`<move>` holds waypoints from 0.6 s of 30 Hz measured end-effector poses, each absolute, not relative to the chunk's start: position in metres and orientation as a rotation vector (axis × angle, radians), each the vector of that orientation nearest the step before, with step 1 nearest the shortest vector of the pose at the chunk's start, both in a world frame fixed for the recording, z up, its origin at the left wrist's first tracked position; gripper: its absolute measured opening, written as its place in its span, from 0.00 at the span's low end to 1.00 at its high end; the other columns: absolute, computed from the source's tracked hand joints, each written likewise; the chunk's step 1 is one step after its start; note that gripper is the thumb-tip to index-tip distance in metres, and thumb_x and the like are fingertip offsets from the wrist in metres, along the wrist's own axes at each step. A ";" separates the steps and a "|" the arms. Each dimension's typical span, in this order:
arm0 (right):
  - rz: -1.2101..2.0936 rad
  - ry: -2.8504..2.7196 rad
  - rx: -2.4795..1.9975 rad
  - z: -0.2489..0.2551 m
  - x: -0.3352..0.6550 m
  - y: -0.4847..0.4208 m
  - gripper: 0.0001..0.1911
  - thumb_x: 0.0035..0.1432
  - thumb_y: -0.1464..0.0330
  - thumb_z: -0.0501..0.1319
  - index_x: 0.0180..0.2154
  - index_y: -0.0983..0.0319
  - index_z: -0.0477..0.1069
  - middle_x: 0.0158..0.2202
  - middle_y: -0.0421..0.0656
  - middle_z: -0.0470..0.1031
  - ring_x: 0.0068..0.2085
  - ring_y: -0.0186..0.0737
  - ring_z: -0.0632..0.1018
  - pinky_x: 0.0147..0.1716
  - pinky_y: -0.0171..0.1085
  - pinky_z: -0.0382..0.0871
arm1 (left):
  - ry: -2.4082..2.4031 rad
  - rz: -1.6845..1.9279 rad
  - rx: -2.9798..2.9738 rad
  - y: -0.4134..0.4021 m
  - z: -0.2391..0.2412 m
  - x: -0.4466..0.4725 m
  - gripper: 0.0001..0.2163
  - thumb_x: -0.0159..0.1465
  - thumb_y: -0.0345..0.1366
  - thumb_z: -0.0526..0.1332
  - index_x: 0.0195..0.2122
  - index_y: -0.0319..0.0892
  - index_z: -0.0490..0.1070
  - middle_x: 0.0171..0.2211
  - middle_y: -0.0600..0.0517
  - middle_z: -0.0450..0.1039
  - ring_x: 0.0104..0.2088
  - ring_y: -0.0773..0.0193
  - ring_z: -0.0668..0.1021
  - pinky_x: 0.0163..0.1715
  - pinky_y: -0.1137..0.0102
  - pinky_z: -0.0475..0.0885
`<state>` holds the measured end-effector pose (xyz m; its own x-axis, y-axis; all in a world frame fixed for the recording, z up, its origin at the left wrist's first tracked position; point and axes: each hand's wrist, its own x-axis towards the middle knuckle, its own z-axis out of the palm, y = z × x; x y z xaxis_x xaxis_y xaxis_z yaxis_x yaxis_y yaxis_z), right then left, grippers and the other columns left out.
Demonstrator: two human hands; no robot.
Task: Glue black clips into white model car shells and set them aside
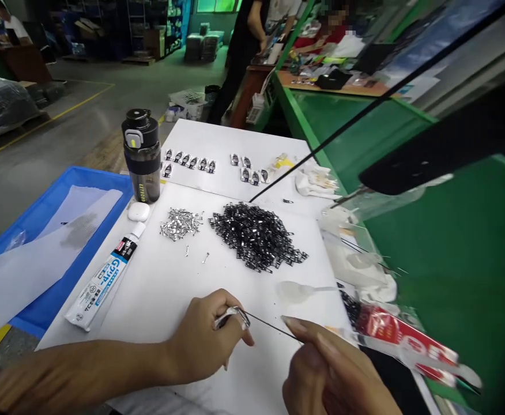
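My left hand (207, 337) is closed around a small shiny silver-and-black piece (232, 314), pinched between thumb and forefinger. My right hand (330, 363) grips a thin dark rod (270, 325), its far tip touching or very close to that piece; I cannot tell which. Beyond the hands lies a heap of small black clip-like parts (256, 236). Left of it is a smaller pile of tiny silver metal parts (181, 223), with two loose ones nearer me. A translucent plastic spoon (296, 291) rests on the white tabletop (161, 288) near my right hand.
At the left stand a dark bottle (142, 158), a white case (139, 212), a glue tube (103, 282) and a blue tray (105, 184). Rows of small pieces (194, 163) lie farther back. A dark lamp-like arm (443, 144) overhangs the right; a person (239, 57) stands beyond.
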<state>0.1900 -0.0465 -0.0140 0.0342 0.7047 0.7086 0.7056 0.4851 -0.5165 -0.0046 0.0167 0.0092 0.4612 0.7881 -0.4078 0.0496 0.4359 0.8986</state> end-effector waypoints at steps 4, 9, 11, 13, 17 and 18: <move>-0.129 -1.714 -1.130 0.002 0.177 -0.040 0.39 0.66 0.83 0.63 0.73 0.52 0.68 0.49 0.46 0.87 0.46 0.44 0.89 0.42 0.39 0.88 | 0.993 0.554 1.020 0.016 0.011 -0.004 0.09 0.65 0.44 0.62 0.35 0.45 0.69 0.34 0.50 0.83 0.16 0.72 0.66 0.20 0.69 0.63; -0.139 -1.678 -1.148 0.005 0.175 -0.039 0.36 0.67 0.83 0.64 0.71 0.54 0.70 0.47 0.47 0.87 0.44 0.46 0.89 0.40 0.41 0.88 | 0.990 0.549 1.021 0.015 0.012 -0.005 0.09 0.66 0.44 0.62 0.35 0.45 0.69 0.35 0.51 0.84 0.17 0.73 0.67 0.22 0.69 0.64; -0.130 -1.659 -1.142 0.004 0.174 -0.037 0.35 0.67 0.82 0.65 0.71 0.55 0.71 0.47 0.48 0.87 0.44 0.47 0.89 0.40 0.41 0.88 | 0.989 0.551 1.018 0.015 0.011 -0.005 0.09 0.67 0.44 0.62 0.36 0.44 0.69 0.35 0.51 0.84 0.17 0.73 0.67 0.22 0.69 0.64; -0.120 -1.655 -1.137 0.002 0.172 -0.036 0.36 0.66 0.83 0.64 0.71 0.54 0.71 0.47 0.47 0.86 0.44 0.45 0.88 0.40 0.40 0.88 | 0.994 0.550 1.012 0.015 0.011 -0.006 0.09 0.67 0.43 0.62 0.35 0.44 0.69 0.35 0.51 0.84 0.17 0.73 0.67 0.22 0.69 0.64; -0.015 -1.570 -1.196 -0.007 0.175 -0.042 0.32 0.67 0.80 0.65 0.67 0.50 0.74 0.48 0.45 0.87 0.44 0.46 0.89 0.41 0.45 0.89 | 0.998 0.560 1.011 0.015 0.012 -0.006 0.08 0.67 0.42 0.63 0.35 0.44 0.69 0.35 0.51 0.83 0.17 0.72 0.67 0.22 0.69 0.64; 0.026 -1.527 -1.233 -0.010 0.177 -0.044 0.29 0.67 0.77 0.66 0.64 0.48 0.75 0.47 0.44 0.87 0.44 0.48 0.89 0.41 0.47 0.89 | 0.996 0.562 1.012 0.015 0.012 -0.006 0.08 0.67 0.42 0.63 0.36 0.44 0.70 0.35 0.51 0.83 0.17 0.72 0.67 0.22 0.69 0.64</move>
